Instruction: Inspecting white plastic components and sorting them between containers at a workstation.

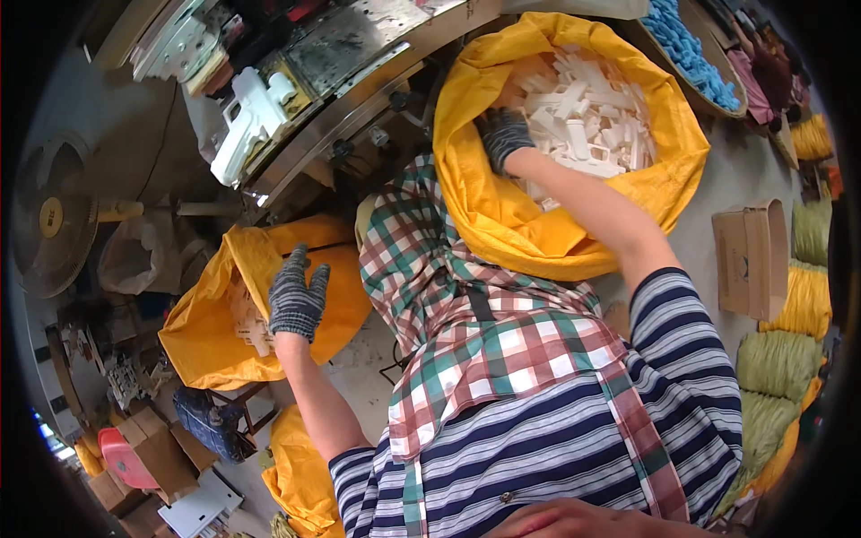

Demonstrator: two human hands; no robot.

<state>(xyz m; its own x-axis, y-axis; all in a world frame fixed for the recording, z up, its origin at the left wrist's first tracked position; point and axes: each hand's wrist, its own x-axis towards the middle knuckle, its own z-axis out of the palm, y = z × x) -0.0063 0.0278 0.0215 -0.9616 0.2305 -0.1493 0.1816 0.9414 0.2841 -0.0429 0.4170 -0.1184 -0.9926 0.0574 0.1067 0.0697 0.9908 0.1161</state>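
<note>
My right hand (508, 137), in a grey knitted glove, reaches over the rim of a large yellow woven sack (668, 202) at the upper right. Its fingers look stretched out along the sack's inner wall, beside a heap of white plastic toy-gun-shaped pieces (587, 125); nothing shows in them. My left hand (298, 300), gloved the same way, hovers with spread fingers over a second yellow sack (202, 332) at the left. Pale pieces (249, 314) lie inside that sack, partly hidden by the hand. A white toy-gun-shaped piece (249, 124) rests at the machine bench's near corner.
The metal machine bench (377, 63) runs along the top, ahead of my knees. A fan (56, 218) stands far left. Cardboard boxes (752, 258) and bundled yellow and green material (778, 363) line the right side. More yellow sacking (305, 471) lies at lower left.
</note>
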